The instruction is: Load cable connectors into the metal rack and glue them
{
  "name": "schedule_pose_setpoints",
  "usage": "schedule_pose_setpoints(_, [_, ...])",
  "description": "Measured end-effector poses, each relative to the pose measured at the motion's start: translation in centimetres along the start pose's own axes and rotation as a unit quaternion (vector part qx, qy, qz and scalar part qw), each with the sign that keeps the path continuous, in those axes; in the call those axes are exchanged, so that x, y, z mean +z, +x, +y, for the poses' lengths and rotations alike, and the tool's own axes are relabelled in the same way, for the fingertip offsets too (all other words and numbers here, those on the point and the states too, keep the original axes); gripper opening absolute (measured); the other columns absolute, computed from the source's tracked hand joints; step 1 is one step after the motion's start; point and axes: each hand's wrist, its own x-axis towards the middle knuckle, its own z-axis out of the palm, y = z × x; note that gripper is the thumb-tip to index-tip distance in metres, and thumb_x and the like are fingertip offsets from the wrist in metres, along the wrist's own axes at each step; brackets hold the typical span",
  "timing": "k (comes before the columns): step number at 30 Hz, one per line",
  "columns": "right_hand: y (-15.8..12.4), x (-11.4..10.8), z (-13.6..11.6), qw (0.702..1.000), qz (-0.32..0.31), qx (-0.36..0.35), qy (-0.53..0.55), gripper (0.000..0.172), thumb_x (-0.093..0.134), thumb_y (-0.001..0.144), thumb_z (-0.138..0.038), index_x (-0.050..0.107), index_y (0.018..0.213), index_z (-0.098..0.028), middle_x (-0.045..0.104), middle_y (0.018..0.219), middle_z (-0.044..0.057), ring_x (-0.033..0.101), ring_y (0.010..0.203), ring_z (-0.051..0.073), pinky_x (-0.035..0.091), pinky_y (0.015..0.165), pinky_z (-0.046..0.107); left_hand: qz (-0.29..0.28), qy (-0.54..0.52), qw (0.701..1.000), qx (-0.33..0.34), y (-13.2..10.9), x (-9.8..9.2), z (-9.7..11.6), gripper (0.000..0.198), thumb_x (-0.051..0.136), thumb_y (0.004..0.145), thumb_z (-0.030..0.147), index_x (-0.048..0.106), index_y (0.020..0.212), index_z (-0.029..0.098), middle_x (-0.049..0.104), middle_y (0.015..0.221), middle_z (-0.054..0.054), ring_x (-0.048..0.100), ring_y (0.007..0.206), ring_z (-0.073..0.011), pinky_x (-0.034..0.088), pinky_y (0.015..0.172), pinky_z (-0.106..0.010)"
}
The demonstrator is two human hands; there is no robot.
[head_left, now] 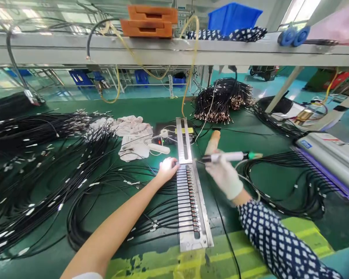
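Observation:
My left hand (168, 168) is closed at the left edge of a long metal fixture (202, 209), its fingertips pinched on something too small to make out. Black cables (163, 211) lie side by side across the fixture's lower part, their metal ends in a row. My right hand (225, 176), in a white glove and blurred, is wrapped round a pen-like tool (232, 156) with a white body and green tail. The tool's dark tip points left at the fixture, near the uppermost cables. A slotted metal plate (180, 143) forms the fixture's upper part.
Cable bundles (40, 162) spread over the left of the green table (151, 104). A cable heap (221, 99) lies at the back. White cloths (135, 135) and a small dark box (192, 131) sit behind the fixture. A grey machine (328, 155) stands right; a shelf (163, 54) crosses above.

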Motion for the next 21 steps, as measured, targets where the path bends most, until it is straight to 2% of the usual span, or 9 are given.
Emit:
schedule_pose_setpoints(3, [-2.4, -0.9, 6.5, 0.997, 0.051, 0.041, 0.048, 0.035, 0.080, 0.078, -0.041, 0.061, 0.104, -0.025, 0.070, 0.106, 0.002, 0.067, 0.078, 0.015, 0.056, 0.069, 0.028, -0.002, -0.015, 1.000, 0.007, 0.1, 0.2, -0.5, 0.017, 0.059, 0.089, 0.034, 0.066, 0.098, 0.021, 0.062, 0.085, -0.001, 0.058, 0.093, -0.0207, 0.044, 0.082, -0.033])
schedule_pose_setpoints(6, [-3.0, -1.0, 8.8, 0.992, 0.076, 0.037, 0.090, 0.030, 0.080, 0.079, -0.038, 0.065, 0.099, -0.023, 0.071, 0.099, 0.002, 0.066, 0.080, 0.015, 0.055, 0.066, 0.024, 0.002, -0.033, 0.999, 0.007, 0.2, 0.4, -1.0, 0.015, 0.060, 0.089, 0.034, 0.066, 0.095, 0.021, 0.062, 0.084, -0.002, 0.058, 0.091, -0.0207, 0.043, 0.081, -0.033])
schedule_pose_setpoints(10, [-2.5, -0.5, 8.3, 0.989, 0.091, 0.048, 0.107, 0.024, 0.078, 0.081, -0.038, 0.067, 0.095, -0.023, 0.072, 0.099, 0.002, 0.066, 0.083, 0.015, 0.055, 0.067, 0.023, 0.007, -0.062, 0.998, 0.013, 0.2, 0.2, -1.6, 0.010, 0.061, 0.087, 0.028, 0.063, 0.088, 0.019, 0.061, 0.080, -0.001, 0.057, 0.081, -0.0184, 0.044, 0.074, -0.030])
schedule_pose_setpoints(13, [-1.9, -0.8, 7.6, 0.991, 0.071, 0.074, 0.089, 0.028, 0.079, 0.080, -0.038, 0.065, 0.099, -0.023, 0.072, 0.106, 0.004, 0.067, 0.080, 0.014, 0.056, 0.068, 0.024, 0.015, -0.076, 0.997, 0.026, 0.0, 0.0, -1.9, 0.009, 0.061, 0.087, 0.028, 0.062, 0.084, 0.019, 0.060, 0.077, 0.000, 0.056, 0.077, -0.0171, 0.044, 0.071, -0.028])
schedule_pose_setpoints(17, [-0.1, -1.6, 6.0, 0.994, 0.051, 0.093, 0.032, 0.040, 0.080, 0.077, -0.044, 0.062, 0.105, -0.023, 0.073, 0.107, 0.005, 0.069, 0.071, 0.016, 0.058, 0.066, 0.027, 0.033, -0.078, 0.996, 0.038, -0.5, 0.1, -2.0, 0.012, 0.060, 0.088, 0.030, 0.064, 0.090, 0.019, 0.061, 0.079, -0.001, 0.056, 0.079, -0.0176, 0.044, 0.073, -0.029])
schedule_pose_setpoints(21, [0.2, -1.0, 5.7, 0.992, 0.082, 0.074, 0.059, 0.035, 0.078, 0.079, -0.044, 0.061, 0.102, -0.023, 0.072, 0.110, 0.005, 0.068, 0.073, 0.014, 0.058, 0.067, 0.025, 0.044, -0.080, 0.995, 0.047, -0.7, 0.4, -2.2, 0.015, 0.058, 0.089, 0.032, 0.066, 0.092, 0.019, 0.061, 0.080, -0.002, 0.056, 0.081, -0.0184, 0.044, 0.075, -0.031])
